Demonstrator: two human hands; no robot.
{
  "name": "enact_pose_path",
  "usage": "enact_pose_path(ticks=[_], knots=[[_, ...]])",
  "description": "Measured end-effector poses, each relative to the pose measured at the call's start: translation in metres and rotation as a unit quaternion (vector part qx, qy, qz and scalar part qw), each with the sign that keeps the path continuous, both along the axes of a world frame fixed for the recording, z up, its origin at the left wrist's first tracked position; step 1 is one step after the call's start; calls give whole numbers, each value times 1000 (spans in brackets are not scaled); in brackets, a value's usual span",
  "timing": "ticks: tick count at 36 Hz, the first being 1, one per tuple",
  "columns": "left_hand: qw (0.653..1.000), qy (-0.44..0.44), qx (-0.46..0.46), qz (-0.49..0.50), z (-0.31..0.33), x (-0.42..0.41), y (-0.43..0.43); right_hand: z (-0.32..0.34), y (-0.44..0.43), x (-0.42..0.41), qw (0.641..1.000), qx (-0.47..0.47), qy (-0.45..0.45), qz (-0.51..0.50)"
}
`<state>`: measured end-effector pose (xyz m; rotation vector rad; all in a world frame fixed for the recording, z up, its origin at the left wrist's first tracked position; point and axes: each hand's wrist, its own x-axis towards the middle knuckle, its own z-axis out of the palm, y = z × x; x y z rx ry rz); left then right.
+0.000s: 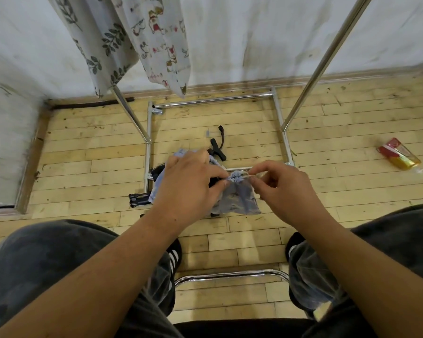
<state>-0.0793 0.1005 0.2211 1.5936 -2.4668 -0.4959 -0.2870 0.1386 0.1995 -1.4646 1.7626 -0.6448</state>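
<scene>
The person sits in front of the clothes rack (215, 100) and holds a light blue cloth (239, 198) in the air, above the near bar of the rack's base frame. The left hand (188, 189) has its grip closed around the bunched part of the cloth, with thumb and forefinger pressing the gathered edge. The right hand (286, 191) pinches the same edge from the other side, its grip tight on the fabric and on something thin and pale there. It may be a cord or a clear clip; it is too small to tell.

I think the two hands stay close together so that the gathered edge stays short and tight between them. The rest of the cloth hangs down freely.

On the rack's left part hang a leaf-print cloth (100, 45) and a cat-print cloth (161, 40). This suggests the blue one is being prepared for hanging there. A black tripod (216, 150) lies inside the base frame, and a red packet (398, 154) lies on the floor to the right of the rack.
</scene>
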Motion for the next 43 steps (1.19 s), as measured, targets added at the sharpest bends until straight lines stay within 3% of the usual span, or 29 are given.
enact_pose_path(ticks=[5,15,22,31,43], knots=[[1000,-10,-6,-2,-2,2,-1,1,0,2,999,11,46,-7],[1000,-18,-8,2,-3,3,-3,8,-3,5,990,65,-118,-33],[1000,-21,11,0,-4,3,-2,6,-7,-3,990,12,-87,-109],[1000,-20,-1,-18,-8,3,-2,6,-5,0,995,-57,-9,-77],[999,-21,12,-27,-5,-2,0,17,-6,3,960,18,-265,-85]])
